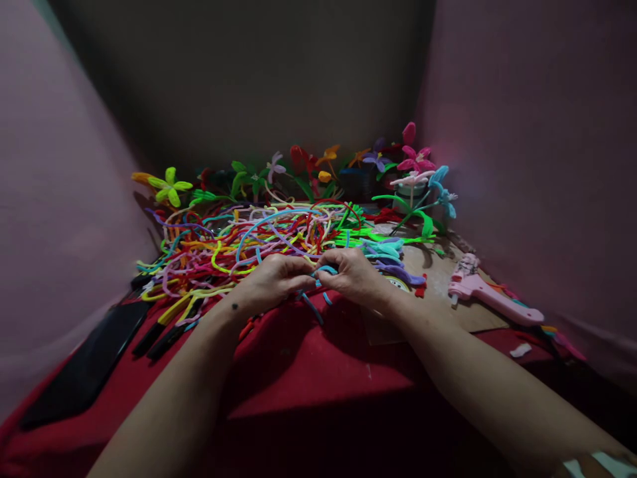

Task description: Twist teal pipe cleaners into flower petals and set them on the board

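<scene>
Both hands meet in the middle of the view over the near edge of a heap of coloured pipe cleaners (pixel 279 232). A light blue pipe cleaner (pixel 327 269) is pinched between them, bent into a small loop, with loose ends (pixel 312 309) hanging below. My left hand (pixel 275 282) is closed, thumb and forefinger gripping the blue piece from the left. From the right, my right hand (pixel 351 275) is closed on the same piece, fingertips almost touching the left ones. The fingers partly hide how the blue piece is bent.
A pink glue gun (pixel 490 295) lies on a board (pixel 442 265) at the right. Finished pipe-cleaner flowers (pixel 417 159) stand along the back. On the left, a flat black object (pixel 87 365) lies on the red cloth (pixel 318 365), near black-handled tools (pixel 164 342). A round tape roll (pixel 397 284) sits beside my right wrist.
</scene>
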The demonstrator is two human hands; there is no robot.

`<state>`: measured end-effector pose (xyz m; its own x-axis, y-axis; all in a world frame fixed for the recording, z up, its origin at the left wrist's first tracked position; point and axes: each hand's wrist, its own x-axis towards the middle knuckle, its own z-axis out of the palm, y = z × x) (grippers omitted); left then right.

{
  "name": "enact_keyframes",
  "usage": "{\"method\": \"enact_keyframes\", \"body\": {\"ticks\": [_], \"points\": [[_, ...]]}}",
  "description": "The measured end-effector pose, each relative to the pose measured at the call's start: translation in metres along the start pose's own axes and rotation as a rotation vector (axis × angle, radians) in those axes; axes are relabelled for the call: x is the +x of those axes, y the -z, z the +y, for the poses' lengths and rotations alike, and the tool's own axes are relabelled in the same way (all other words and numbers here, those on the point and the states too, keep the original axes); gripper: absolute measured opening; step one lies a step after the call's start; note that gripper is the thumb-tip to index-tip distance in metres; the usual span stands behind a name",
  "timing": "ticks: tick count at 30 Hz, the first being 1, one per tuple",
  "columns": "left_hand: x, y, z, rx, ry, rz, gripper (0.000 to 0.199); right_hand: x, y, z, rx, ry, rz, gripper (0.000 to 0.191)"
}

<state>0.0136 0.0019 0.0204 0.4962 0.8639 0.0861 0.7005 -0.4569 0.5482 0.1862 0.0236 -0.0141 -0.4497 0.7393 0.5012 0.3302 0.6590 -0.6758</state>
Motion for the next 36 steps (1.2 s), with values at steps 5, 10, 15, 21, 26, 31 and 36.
{"method": "enact_keyframes", "body": {"ticks": [5,10,15,21,26,31,36], "points": [[0.003,-0.019,-0.001,0.563,-0.238,0.39,0.023,0.003,-0.005,0.002,0.31,-0.324,0.088,0.009],[0.005,-0.031,0.001,0.856,-0.493,0.5,0.023,0.006,-0.003,0.005,1.048,-0.824,-0.08,0.006],[0.007,-0.021,0.002,0.307,-0.182,0.382,0.03,0.007,0.002,0.006,0.891,-0.662,0.028,0.009],[0.002,0.004,-0.003,-0.432,0.096,-0.125,0.029,0.003,0.008,-0.002,0.43,-0.377,-0.055,0.008],[0.002,0.002,-0.004,-0.39,0.077,-0.176,0.021,0.002,0.006,-0.004,0.366,-0.315,-0.053,0.01],[0.004,-0.019,-0.003,0.556,-0.216,0.326,0.025,0.006,0.003,0.002,0.747,-0.666,-0.005,0.011],[0.005,-0.03,-0.003,0.819,-0.399,0.488,0.026,0.008,0.007,0.006,1.18,-0.988,-0.112,0.007]]}}
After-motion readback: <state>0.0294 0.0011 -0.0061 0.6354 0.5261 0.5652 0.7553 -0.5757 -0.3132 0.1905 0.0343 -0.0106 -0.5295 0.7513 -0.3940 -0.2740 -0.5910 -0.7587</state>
